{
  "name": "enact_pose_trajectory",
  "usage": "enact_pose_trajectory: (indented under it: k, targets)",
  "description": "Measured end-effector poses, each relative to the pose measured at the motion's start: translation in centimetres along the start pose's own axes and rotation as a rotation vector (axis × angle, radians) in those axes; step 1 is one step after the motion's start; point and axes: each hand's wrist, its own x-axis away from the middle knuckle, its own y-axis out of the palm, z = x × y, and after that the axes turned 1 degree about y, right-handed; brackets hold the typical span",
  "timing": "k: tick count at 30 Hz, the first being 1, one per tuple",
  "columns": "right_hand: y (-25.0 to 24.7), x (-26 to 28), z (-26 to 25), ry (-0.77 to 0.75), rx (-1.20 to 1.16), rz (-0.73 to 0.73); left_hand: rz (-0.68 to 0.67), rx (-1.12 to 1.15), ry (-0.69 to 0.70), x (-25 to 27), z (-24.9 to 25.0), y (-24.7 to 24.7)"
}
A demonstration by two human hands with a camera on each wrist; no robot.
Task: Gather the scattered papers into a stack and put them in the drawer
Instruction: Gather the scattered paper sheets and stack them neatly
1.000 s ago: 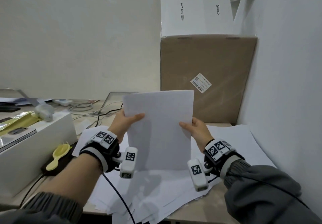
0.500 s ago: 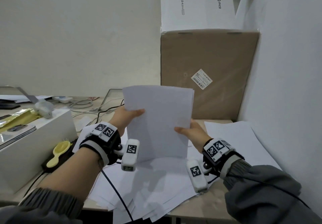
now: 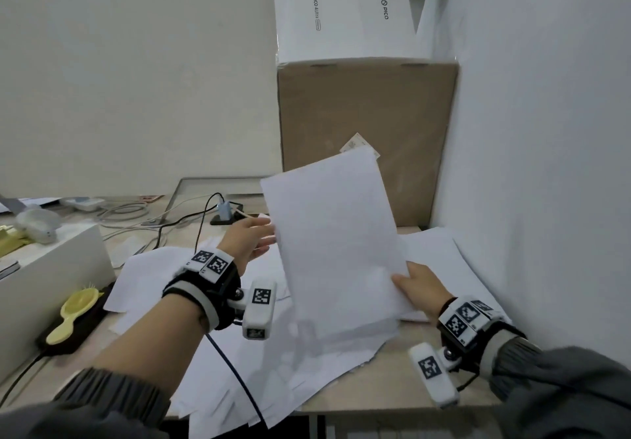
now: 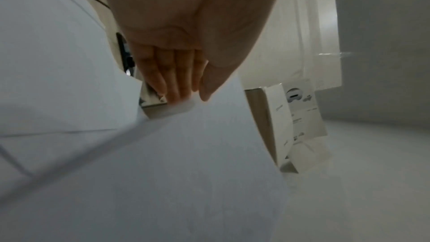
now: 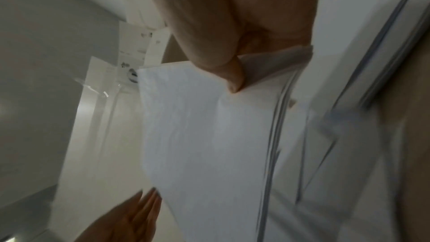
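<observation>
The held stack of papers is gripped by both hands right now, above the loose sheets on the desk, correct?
Not quite. Only the right hand grips the held stack of papers, thumb on its lower corner. The left hand is open, its fingers straight beside the stack's edge, as the head and left wrist views show. The stack is indeed above the loose sheets on the desk.

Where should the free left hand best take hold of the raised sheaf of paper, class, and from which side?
Probably at its left long edge, from the left. The sheaf stands tilted, held only by the right hand at its lower right corner; the left hand is open beside that free edge.
</observation>
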Motion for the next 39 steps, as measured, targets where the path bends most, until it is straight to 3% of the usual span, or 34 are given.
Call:
enact_pose_trajectory:
  k: [4, 7, 12, 16, 17, 19, 25, 28, 30, 35, 37, 39]
  targets:
    - [-6.1, -0.5, 3.0, 0.202, 0.24, 0.196, 0.001, -0.041, -0.153, 0.8, -3.7, 1.9]
    - [-8.4, -0.4, 3.9, 0.382, 0.277, 0.217, 0.003, -0.115, -0.211, 1.5, -6.4, 2.8]
    - [-8.9, 0.0, 4.7, 0.39, 0.54, 0.109, 0.035, -0.274, -0.236, 3.4, -9.3, 2.4]
    - [-6.9, -0.9, 3.9, 0.431, 0.387, 0.408, 0.147, -0.46, -0.188, 4.0, -10.7, -0.8]
    - [-6.4, -1.4, 3.7, 0.425, 0.38, 0.426, 0.18, -0.512, -0.182, 3.9, -10.9, -1.9]
    - [-4.6, -2.1, 3.3, 0.345, 0.381, 0.302, 0.201, -0.609, -0.21, 3.9, -11.0, -3.8]
    - [3.2, 0.0, -0.4, 0.105, 0.435, -0.3, 0.219, -0.963, -0.421, 3.1, -12.0, -7.7]
    - [6.5, 0.4, -1.3, 0.088, 0.554, -0.494, 0.217, -1.131, -0.529, 1.0, -14.5, -9.8]
    - [8.2, 0.7, -1.4, 0.091, 0.683, -0.598, 0.177, -1.141, -0.538, 2.1, -13.6, -9.1]
    - [9.6, 0.8, -0.9, 0.116, 0.826, -0.646, 0.041, -0.964, -0.472, 2.2, -13.5, -7.5]
    - [9.7, 0.9, -0.8, 0.117, 0.825, -0.633, 0.037, -0.87, -0.439, 2.8, -12.3, -6.7]
    - [9.7, 1.0, -0.7, 0.109, 0.829, -0.614, 0.117, -0.733, -0.421, 2.8, -11.9, -6.2]
